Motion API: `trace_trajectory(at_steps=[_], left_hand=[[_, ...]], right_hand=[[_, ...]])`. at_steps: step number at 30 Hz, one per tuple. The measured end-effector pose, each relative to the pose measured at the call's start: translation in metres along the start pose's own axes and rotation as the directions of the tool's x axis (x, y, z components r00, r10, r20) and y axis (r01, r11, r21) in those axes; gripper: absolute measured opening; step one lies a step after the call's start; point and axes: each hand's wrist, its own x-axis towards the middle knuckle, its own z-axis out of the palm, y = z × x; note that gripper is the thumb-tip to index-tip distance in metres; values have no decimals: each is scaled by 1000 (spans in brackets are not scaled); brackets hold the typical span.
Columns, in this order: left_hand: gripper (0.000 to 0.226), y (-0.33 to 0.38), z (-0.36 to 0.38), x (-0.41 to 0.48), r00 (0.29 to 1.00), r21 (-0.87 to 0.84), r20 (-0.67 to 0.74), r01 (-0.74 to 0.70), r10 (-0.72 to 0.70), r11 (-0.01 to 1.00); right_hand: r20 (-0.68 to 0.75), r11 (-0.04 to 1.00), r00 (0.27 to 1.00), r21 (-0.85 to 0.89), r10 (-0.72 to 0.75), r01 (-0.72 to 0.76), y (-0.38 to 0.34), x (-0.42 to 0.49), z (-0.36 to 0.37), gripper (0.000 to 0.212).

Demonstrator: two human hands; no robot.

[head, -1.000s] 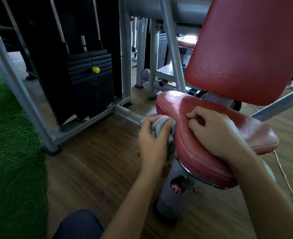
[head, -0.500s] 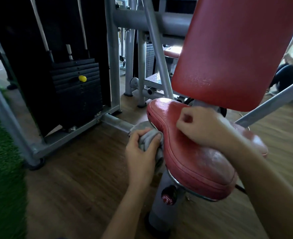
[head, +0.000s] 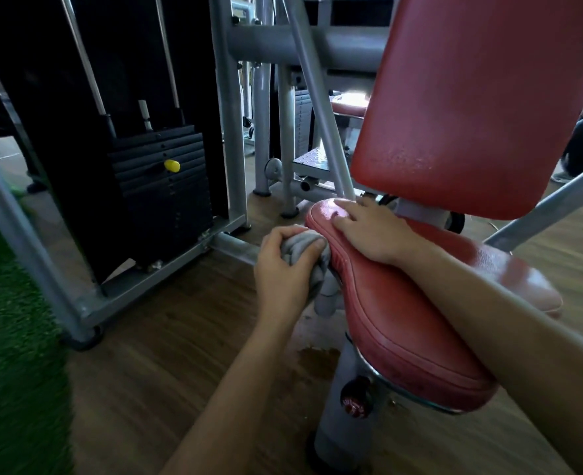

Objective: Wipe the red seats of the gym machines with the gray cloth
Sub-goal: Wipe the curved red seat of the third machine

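Head view: at left stands a black weight stack point(head: 160, 186) with a yellow pin point(head: 172, 165). The left hand point(head: 283, 272) grips the bunched gray cloth point(head: 304, 248) against the left edge of the red seat point(head: 403, 320), nearer its far tip than half a second ago. The right hand point(head: 369, 231), curled before, now lies flat on the seat's far end, fingers straightened. Printing on the red knob point(head: 357, 401) beneath is too blurred to read.

Gym surroundings
A yellow pin point(head: 172, 165) is sitting in the black weight stack point(head: 161, 200); green turf point(head: 9, 320) is edging the wooden floor point(head: 166, 354).
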Motion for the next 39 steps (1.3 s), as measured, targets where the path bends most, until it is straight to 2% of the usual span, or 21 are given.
trace_trajectory(at_steps=[5, 10, 20, 23, 27, 34, 39], left_hand=[[19, -1, 0, 39, 1000, 12, -27, -8, 8, 1000], [23, 1, 5, 32, 1000, -79, -29, 4, -6, 997], [20, 13, 4, 44, 999, 87, -10, 46, -45, 995], [20, 22, 5, 30, 997, 81, -10, 80, -79, 994], [22, 38, 10, -11, 1000, 111, -7, 30, -30, 993], [30, 39, 2, -41, 981, -31, 49, 191, -190, 981], [22, 27, 0, -13, 995, -9, 88, 52, -51, 999]], right_hand=[[23, 999, 999, -35, -23, 24, 1, 0, -1, 48], [18, 999, 999, -27, -44, 44, -1, -2, -2, 47], [10, 993, 994, 48, -105, 105, 10, -3, -1, 44], [3, 989, 993, 88, -117, 116, 12, -1, -1, 45], [-14, 983, 991, 118, -137, 137, 13, 1, 2, 45], [4, 982, 988, 113, -155, 153, 12, -2, 0, 44], [-25, 981, 987, 105, -161, 163, 12, -11, 1, 44]])
